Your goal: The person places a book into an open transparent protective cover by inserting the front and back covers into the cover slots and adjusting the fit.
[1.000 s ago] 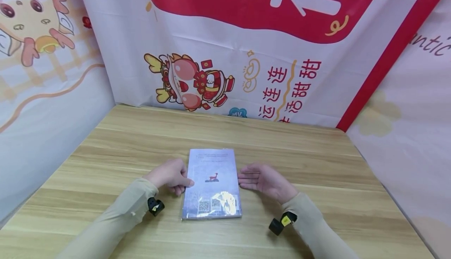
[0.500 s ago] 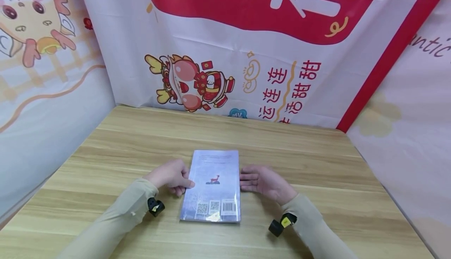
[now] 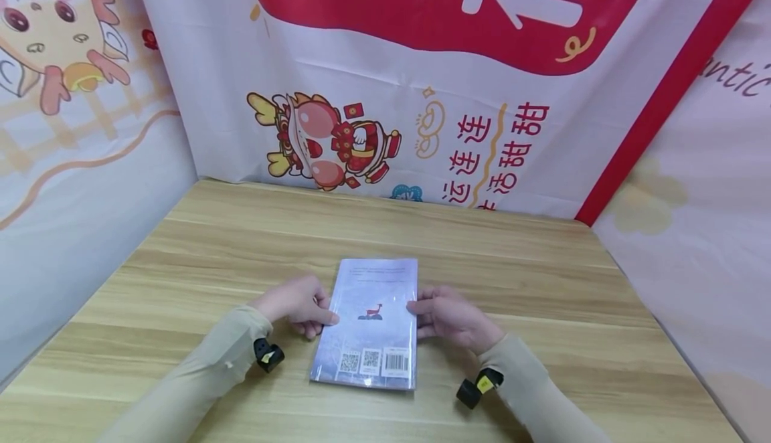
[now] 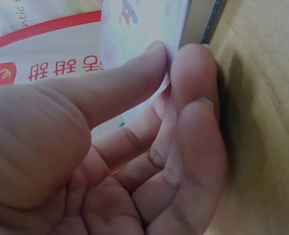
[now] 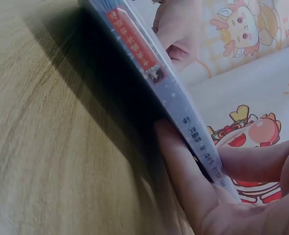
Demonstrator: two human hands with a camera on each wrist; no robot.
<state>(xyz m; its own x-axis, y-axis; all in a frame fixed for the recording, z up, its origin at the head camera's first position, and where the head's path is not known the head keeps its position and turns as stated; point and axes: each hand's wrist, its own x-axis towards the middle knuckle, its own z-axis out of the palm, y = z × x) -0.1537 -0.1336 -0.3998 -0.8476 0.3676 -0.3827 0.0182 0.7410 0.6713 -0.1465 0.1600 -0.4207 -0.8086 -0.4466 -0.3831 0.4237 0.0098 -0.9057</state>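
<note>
A pale blue book (image 3: 367, 336) lies back cover up at the front middle of the table, its right side lifted a little. On its cover are a small red deer, two QR codes and a barcode. My left hand (image 3: 304, 308) pinches the left edge, thumb on the cover; the left wrist view shows the page edges (image 4: 198, 22) beside the fingertips. With thumb above and fingers below, my right hand (image 3: 454, 319) grips the right edge. In the right wrist view the spine (image 5: 176, 110) carries a red label and stands off the table, over a dark shadow.
The wooden table (image 3: 542, 262) reaches back to a white and red printed cloth (image 3: 361, 61). More printed cloth hangs along the left and right sides. A black camera is strapped to each wrist.
The book has shifted slightly right and turned a little, and its right side has come up. My right hand went from straight fingers beside the edge to gripping it.
</note>
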